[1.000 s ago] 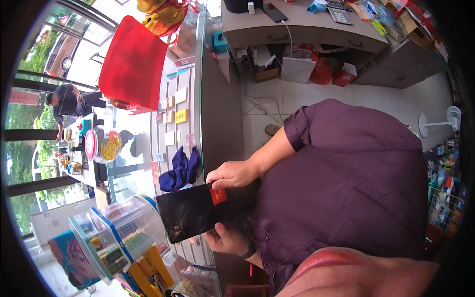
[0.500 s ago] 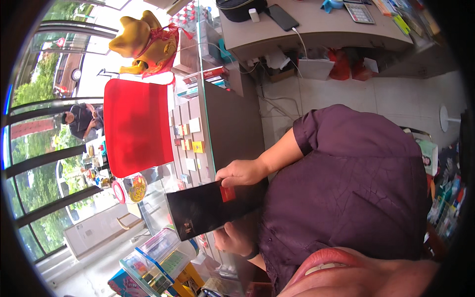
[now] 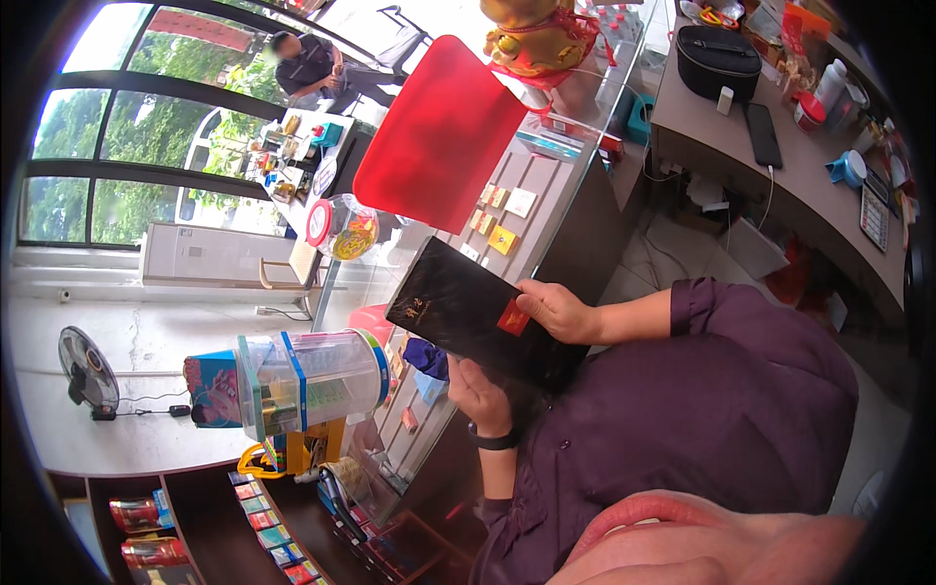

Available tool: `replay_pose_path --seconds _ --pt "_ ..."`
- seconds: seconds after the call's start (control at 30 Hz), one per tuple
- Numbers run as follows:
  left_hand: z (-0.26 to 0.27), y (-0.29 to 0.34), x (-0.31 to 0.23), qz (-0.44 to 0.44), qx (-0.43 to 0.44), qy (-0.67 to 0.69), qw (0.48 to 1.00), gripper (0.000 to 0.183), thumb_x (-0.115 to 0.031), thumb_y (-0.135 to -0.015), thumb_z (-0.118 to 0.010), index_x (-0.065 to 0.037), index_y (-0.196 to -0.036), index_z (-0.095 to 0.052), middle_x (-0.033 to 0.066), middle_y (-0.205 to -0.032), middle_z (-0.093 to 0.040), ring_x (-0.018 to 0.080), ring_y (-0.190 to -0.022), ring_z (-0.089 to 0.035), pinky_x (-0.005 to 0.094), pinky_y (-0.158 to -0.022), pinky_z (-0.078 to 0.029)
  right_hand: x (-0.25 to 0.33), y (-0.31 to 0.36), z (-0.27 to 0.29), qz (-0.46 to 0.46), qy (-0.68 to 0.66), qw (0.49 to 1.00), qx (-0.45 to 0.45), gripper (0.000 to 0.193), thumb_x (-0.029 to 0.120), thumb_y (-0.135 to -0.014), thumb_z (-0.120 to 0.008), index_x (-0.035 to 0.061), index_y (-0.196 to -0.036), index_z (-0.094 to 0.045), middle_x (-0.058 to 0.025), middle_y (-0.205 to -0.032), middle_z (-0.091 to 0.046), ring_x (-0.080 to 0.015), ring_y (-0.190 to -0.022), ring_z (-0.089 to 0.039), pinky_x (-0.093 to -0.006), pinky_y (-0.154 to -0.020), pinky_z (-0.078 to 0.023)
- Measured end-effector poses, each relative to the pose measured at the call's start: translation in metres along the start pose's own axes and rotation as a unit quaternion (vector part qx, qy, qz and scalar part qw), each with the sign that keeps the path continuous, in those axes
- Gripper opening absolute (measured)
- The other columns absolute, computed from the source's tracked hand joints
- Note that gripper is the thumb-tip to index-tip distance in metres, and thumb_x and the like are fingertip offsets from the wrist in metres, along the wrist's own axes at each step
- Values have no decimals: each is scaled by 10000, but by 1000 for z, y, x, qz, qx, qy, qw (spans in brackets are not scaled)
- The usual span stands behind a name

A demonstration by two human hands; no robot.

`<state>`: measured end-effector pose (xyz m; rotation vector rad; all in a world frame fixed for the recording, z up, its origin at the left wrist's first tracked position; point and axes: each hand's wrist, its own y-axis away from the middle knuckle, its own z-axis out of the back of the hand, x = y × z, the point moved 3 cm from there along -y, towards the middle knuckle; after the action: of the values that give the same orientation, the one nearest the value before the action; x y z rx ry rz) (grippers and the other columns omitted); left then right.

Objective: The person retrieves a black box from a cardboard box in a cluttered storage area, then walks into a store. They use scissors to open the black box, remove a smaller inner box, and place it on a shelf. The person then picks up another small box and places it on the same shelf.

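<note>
A flat black box point(image 3: 468, 307), with gold lettering and a red label, slants in front of my body above the glass counter. My right hand point(image 3: 561, 312) grips its upper right edge, thumb lying on the face by the label. Along the lower edge is my left hand point(image 3: 480, 398), a black band on its wrist. Its bent fingers meet a crumpled dark blue cloth point(image 3: 426, 358), which sticks out beside the box. The box hides part of the cloth and of these fingers.
Behind the box are a glass display counter point(image 3: 546, 219) with small packs, a red panel point(image 3: 439, 136) and a red-lidded jar point(image 3: 341, 229). Clear plastic containers point(image 3: 317, 380) stand lower left. A gold figurine point(image 3: 541, 44) is at the top; a desk point(image 3: 702, 122) holds a phone point(image 3: 765, 135).
My view has swung, so the surroundings sit turned and farther right. The box slants differently, with its gold lettering plainer. The dark blue cloth now shows beside my left hand.
</note>
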<state>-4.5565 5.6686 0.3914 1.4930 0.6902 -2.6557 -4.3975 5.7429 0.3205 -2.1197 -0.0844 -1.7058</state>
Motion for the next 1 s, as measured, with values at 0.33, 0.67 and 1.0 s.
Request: replay_pose_path --seconds 0.33,0.67,1.0 --pt "76 37 32 -89 -79 -167 979 312 -162 -989 -416 73 -1082 -601 226 -701 -598 360 -576 -582 392 -522 -433 1 6 -71 6 1 996 90 419 421 -1007 -430 29 -1071 -563 -181 -870 -608 -312 -839 -619 -362 -759 -466" --pt "119 39 50 -3 -6 3 1000 259 -164 -922 -467 41 -1010 -599 131 -739 -612 214 -661 -582 330 -642 -467 -1 15 -111 -11 85 992 97 290 321 -989 -492 36 -968 -547 -207 -808 -591 -386 -776 -599 -403 -677 -461" --pt "131 47 69 58 -16 48 997 139 -93 -871 -519 32 -896 -573 66 -623 -565 141 -552 -515 312 -518 -418 -5 19 -117 24 113 988 98 325 311 -995 -511 -10 -953 -532 -141 -755 -538 -193 -682 -494 -328 -661 -439"
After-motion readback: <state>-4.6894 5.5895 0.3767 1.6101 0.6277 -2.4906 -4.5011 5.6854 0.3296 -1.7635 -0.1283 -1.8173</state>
